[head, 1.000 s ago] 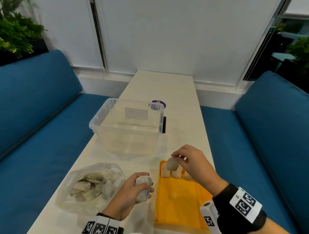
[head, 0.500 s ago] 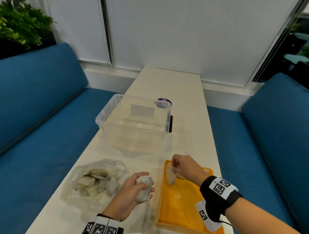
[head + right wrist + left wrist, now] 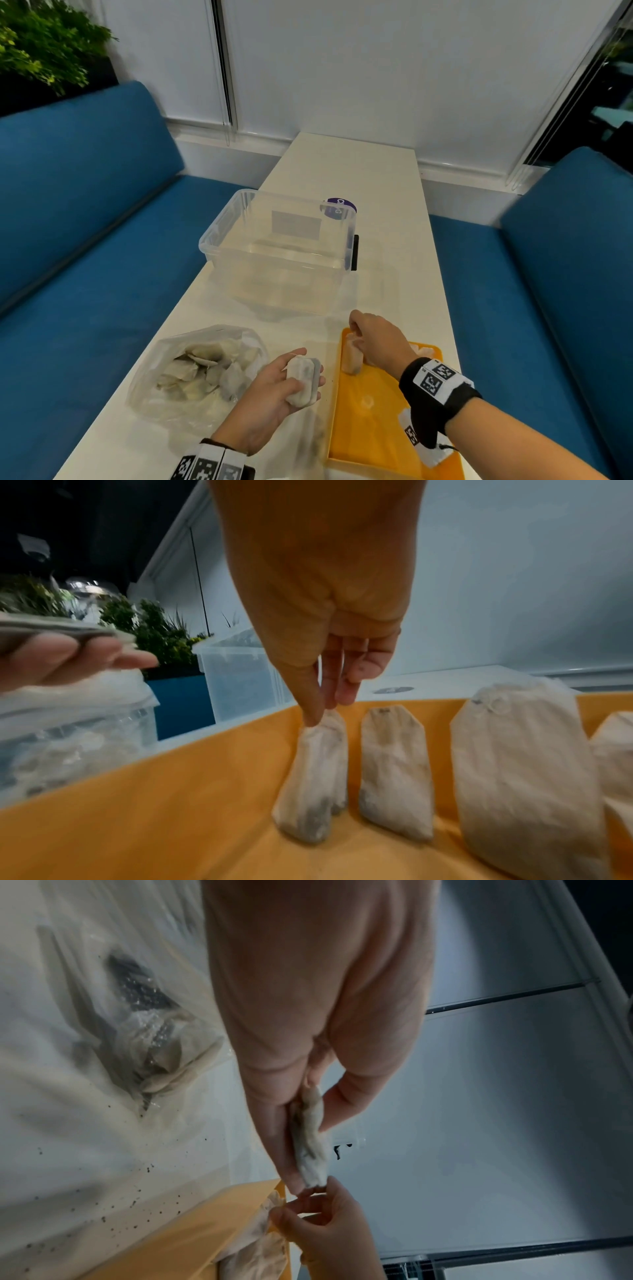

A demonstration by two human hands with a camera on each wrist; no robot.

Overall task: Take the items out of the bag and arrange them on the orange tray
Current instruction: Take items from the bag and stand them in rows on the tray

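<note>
A clear plastic bag (image 3: 205,370) of several tea bags lies on the table at the near left. The orange tray (image 3: 370,428) sits at the near right. My left hand (image 3: 305,377) hovers between them and grips a small stack of tea bags (image 3: 303,380), seen edge-on in the left wrist view as tea bags (image 3: 310,1137). My right hand (image 3: 354,330) pinches the top of one tea bag (image 3: 315,777), which stands in the tray's far left corner. More tea bags (image 3: 394,772) lean in a row against the tray's far wall (image 3: 445,704).
An empty clear plastic bin (image 3: 281,246) stands beyond the tray and bag, with a purple sticker (image 3: 339,207) behind it. Blue sofa seats flank the narrow white table (image 3: 342,164). Dark crumbs (image 3: 137,1199) dot the table beside the tray.
My right hand has lowered its tea bag from above the tray down into the far left corner. The left hand has stayed put with its stack.
</note>
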